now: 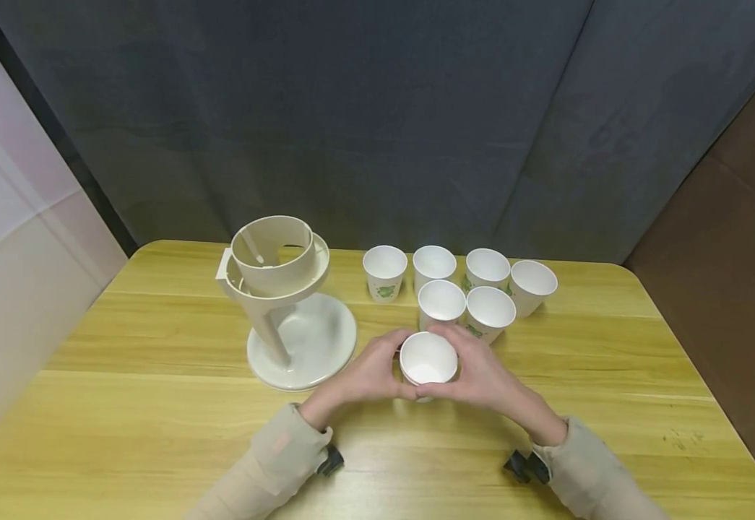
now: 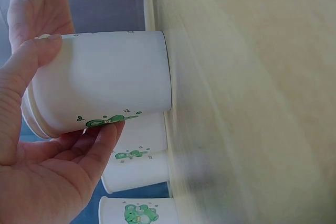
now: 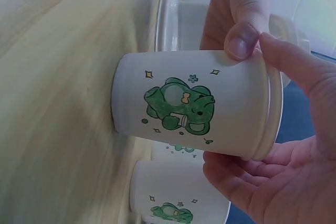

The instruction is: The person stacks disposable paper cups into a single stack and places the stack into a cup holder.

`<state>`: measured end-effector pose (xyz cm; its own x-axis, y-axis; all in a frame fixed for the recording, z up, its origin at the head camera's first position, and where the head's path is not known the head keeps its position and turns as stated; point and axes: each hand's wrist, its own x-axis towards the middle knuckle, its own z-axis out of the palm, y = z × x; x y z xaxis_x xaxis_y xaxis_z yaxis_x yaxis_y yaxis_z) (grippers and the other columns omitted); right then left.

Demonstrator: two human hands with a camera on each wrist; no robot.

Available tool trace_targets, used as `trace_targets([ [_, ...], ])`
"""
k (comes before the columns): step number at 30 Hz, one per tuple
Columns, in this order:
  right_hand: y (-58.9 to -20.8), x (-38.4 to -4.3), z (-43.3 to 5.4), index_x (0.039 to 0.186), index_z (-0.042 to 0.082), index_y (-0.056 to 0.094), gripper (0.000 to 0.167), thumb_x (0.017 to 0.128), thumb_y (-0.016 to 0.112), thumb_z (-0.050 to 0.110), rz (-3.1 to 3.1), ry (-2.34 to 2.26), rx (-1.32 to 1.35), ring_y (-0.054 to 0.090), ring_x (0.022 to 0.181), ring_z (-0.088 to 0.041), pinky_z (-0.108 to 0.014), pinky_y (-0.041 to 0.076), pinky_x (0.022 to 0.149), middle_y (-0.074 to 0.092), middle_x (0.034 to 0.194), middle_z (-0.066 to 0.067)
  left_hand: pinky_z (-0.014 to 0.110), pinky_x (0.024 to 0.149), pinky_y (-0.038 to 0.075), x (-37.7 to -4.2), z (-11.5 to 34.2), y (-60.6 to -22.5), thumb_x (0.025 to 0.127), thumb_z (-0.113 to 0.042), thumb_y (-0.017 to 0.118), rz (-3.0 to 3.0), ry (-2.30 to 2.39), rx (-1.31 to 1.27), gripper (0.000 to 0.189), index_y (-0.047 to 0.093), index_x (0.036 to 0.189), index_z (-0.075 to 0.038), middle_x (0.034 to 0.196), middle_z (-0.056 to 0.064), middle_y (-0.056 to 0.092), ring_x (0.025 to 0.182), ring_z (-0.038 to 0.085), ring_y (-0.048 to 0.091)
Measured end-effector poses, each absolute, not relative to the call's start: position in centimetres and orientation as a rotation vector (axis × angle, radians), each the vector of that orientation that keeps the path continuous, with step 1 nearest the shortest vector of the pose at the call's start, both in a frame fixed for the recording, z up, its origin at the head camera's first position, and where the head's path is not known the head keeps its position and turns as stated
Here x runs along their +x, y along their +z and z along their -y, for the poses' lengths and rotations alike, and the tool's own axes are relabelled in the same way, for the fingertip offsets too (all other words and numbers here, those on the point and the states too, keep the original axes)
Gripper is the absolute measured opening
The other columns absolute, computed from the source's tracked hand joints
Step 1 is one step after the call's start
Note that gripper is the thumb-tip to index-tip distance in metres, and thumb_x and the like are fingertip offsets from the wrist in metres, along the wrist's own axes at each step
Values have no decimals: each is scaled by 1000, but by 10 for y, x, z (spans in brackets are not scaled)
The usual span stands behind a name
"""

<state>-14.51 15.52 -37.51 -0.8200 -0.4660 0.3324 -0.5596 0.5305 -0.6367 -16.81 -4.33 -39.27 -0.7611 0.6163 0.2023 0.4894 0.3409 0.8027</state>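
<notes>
Two nested white paper cups (image 1: 428,359) stand upright on the table near its middle, their two rims showing one just above the other in the right wrist view. My left hand (image 1: 376,370) holds the stack from the left, thumb near the rim and fingers curled round the far side. From the right, my right hand (image 1: 477,370) grips the upper part, its thumb close to the left thumb. A green bear print (image 3: 181,106) marks the side of the lower cup. Just behind the hands are two single paper cups (image 1: 441,300), (image 1: 490,307).
Farther back, several more paper cups (image 1: 385,263) stand in a row. To the left is a cream plastic stand (image 1: 266,325) with a round base (image 1: 325,332) and an open ring holder (image 1: 273,278) on top. A dark curtain (image 1: 351,123) hangs behind the wooden table (image 1: 156,433).
</notes>
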Motion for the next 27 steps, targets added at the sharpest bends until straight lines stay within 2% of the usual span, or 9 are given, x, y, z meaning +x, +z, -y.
trace_targets([
  [6, -378, -144, -156, 123, 0, 53, 76, 61, 87, 28, 2634, 1177, 886, 56, 98, -27, -46, 49, 78, 59, 114, -13, 32, 86, 50, -168, 43, -392, 64, -12, 85, -2454, 1396, 1031, 66, 52, 119, 4, 110, 14, 60, 99, 27, 58],
  [14, -375, -144, -158, 126, 1, 51, 80, 61, 87, 28, 2619, 1151, 922, 56, 102, -26, -41, 50, 79, 58, 117, -12, 32, 85, 50, -168, 42, -393, 63, -14, 86, -2480, 1385, 1022, 68, 52, 120, 3, 110, 12, 60, 98, 24, 59],
  [19, -369, -145, -163, 124, -3, 52, 77, 60, 88, 21, 2603, 1163, 904, 57, 99, -26, -40, 54, 77, 60, 111, -12, 28, 84, 50, -168, 42, -394, 64, -14, 85, -2494, 1373, 1024, 64, 54, 117, 1, 107, 8, 61, 96, 19, 59],
  [21, -366, -145, -167, 122, -5, 52, 74, 61, 88, 16, 2589, 1167, 876, 58, 98, -30, -44, 54, 77, 61, 108, -14, 28, 83, 50, -169, 42, -394, 64, -14, 85, -2504, 1366, 1031, 63, 54, 117, 1, 106, 8, 62, 94, 19, 59],
  [27, -362, -150, -181, 120, -10, 53, 67, 63, 85, 6, 2507, 1172, 777, 58, 98, -34, -48, 52, 81, 60, 108, -19, 28, 83, 49, -169, 41, -394, 63, -15, 85, -2516, 1356, 1028, 65, 54, 118, 0, 106, 7, 62, 94, 19, 58],
])
